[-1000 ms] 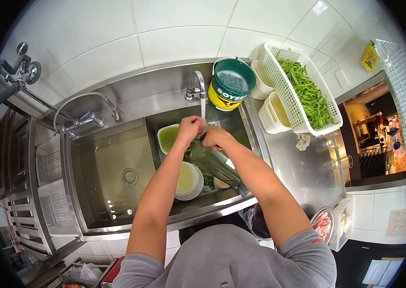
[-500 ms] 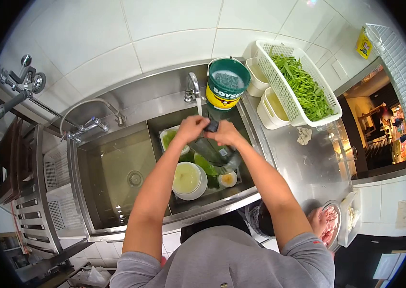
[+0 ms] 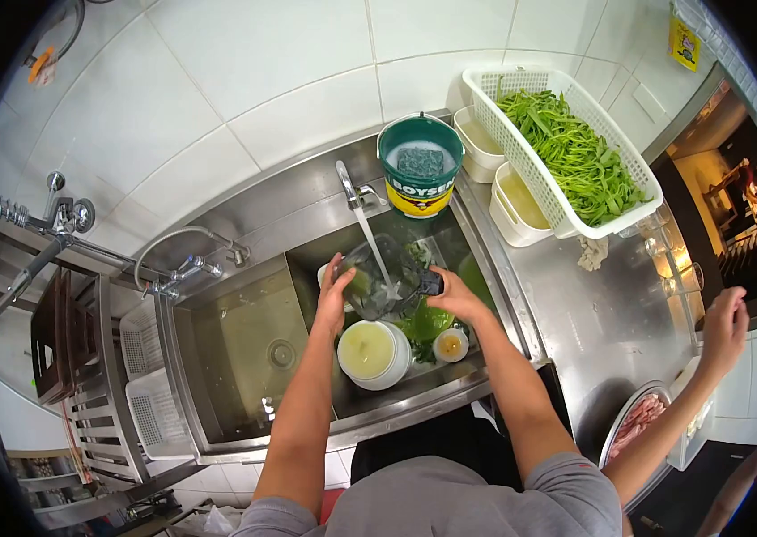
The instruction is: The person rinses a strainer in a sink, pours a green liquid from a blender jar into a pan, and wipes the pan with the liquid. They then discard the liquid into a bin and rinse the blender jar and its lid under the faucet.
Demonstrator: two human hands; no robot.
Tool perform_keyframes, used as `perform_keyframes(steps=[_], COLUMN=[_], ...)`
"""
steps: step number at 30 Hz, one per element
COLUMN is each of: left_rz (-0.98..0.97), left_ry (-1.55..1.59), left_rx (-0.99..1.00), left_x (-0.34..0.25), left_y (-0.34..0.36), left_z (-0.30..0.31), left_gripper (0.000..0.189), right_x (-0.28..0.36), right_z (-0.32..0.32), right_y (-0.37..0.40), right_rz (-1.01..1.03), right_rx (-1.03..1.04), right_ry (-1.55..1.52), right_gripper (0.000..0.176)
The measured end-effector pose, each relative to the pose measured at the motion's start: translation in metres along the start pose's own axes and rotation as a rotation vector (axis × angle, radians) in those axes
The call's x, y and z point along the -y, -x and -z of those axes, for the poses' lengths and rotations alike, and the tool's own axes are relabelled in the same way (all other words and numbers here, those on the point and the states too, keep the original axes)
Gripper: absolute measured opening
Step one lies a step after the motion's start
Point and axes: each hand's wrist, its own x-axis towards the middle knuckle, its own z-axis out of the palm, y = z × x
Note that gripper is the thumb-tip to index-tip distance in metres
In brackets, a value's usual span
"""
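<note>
I hold a clear pitcher (image 3: 368, 285), which looks like a blender jar, under running water in the right sink basin. My left hand (image 3: 334, 294) supports its left wall, thumb and fingers spread along the side. The fingers of my right hand (image 3: 453, 297) are closed on its dark handle (image 3: 431, 284). From the faucet (image 3: 344, 183), a stream falls inside the pitcher. Below it in the basin are a white tub of yellowish liquid (image 3: 368, 350), a small cup (image 3: 451, 345) and leafy greens (image 3: 423, 329) in greenish water.
A green bucket (image 3: 421, 190) stands behind the basin. At right, a white basket (image 3: 522, 134) of green stalks rests over white containers (image 3: 514, 210). The left basin (image 3: 249, 336) holds cloudy water. Another person's arm (image 3: 705, 376) reaches over a bowl of raw meat (image 3: 638, 421).
The pitcher has turned from slanting downward to lying under the stream. My left hand moved from its handle end to its side. The other person's hand left the meat bowl and rose.
</note>
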Motion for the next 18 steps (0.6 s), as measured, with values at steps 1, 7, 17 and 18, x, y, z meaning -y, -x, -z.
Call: perform_keyframes(steps=[1,7,17,18], left_rz=[-0.033,-0.107,0.050,0.036], left_ry=[0.018,-0.041,-0.592,-0.679], left_rx=[0.053,-0.104,0.029,0.021], left_x=[0.000,0.016,-0.032,-0.041], left_y=[0.000,0.011,0.011,0.016], left_z=[0.002,0.011,0.025,0.023], left_gripper=[0.066,0.055,0.077,0.078], right_x=[-0.007,0.053,-0.047,-0.052], right_z=[0.009,-0.005,-0.063,-0.065], right_y=[-0.016,-0.065,-0.104,-0.109], right_rz=[0.007,0.057,-0.114,-0.136], right_rx=[0.064,-0.038,-0.276,-0.266], right_ry=[0.005,-0.079,-0.523,-0.561], right_gripper=[0.069,0.050,0.019,0.016])
